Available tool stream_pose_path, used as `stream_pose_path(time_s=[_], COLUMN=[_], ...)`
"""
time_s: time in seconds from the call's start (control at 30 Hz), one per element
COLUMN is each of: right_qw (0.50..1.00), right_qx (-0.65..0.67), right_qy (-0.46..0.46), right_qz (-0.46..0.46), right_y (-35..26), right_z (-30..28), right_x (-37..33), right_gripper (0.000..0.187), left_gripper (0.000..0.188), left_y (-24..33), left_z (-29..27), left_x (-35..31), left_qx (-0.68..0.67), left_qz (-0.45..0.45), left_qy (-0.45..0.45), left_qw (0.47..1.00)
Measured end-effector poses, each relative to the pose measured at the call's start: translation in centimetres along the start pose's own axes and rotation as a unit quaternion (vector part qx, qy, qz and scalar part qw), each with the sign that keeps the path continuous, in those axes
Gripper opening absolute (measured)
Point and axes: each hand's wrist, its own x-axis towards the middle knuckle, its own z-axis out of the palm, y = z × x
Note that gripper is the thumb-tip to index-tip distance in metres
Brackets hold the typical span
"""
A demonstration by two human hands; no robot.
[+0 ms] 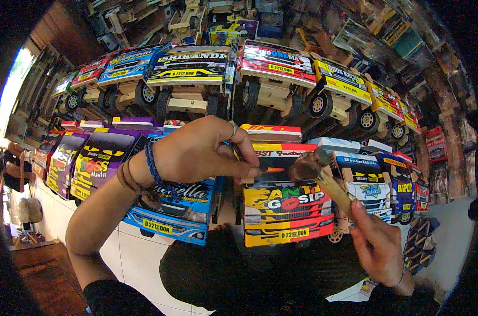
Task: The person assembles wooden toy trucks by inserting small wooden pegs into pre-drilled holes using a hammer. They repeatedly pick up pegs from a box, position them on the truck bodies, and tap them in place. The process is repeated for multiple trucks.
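Note:
My right hand (pixel 377 243) is wrapped round the wooden handle of a hammer (pixel 333 190). Its dark head hovers over or against the windscreen of a yellow, red and black toy truck (pixel 289 218); whether they touch I cannot tell. At the left side of that windscreen, my left hand (pixel 204 150) has thumb and forefinger pinched together. A small pale bit shows at the fingertips, too little to name. Left of it, partly behind my wrist, stands a blue toy truck (pixel 170 213). A white toy truck (pixel 362 181) is to the right of the hammer.
More toy trucks fill the near row, among them a purple and yellow one (pixel 104 160). Behind runs a raised row with wooden undersides and black wheels, including a black and yellow truck (pixel 189 66). Shelves with wooden parts stand beyond. White floor tiles (pixel 136 258) show below.

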Motion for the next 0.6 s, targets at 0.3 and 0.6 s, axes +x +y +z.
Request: stream_pose_path(time_s=[0.3,0.6], right_qw=[0.998,0.994], right_qx=[-0.015,-0.032], right_qy=[-0.066,0.079], right_qz=[-0.001,-0.062], right_y=[-1.0,-0.4], right_z=[-1.1,-0.5], right_x=[1.4,0.4], right_gripper=[0.066,0.071], left_gripper=[0.018,0.020], left_y=[-0.1,0.3], left_z=[0.1,0.1], left_x=[0.1,0.0], left_qx=[0.014,0.027], left_qz=[0.029,0.006], left_qy=[-0.005,-0.005], left_qw=[0.999,1.000])
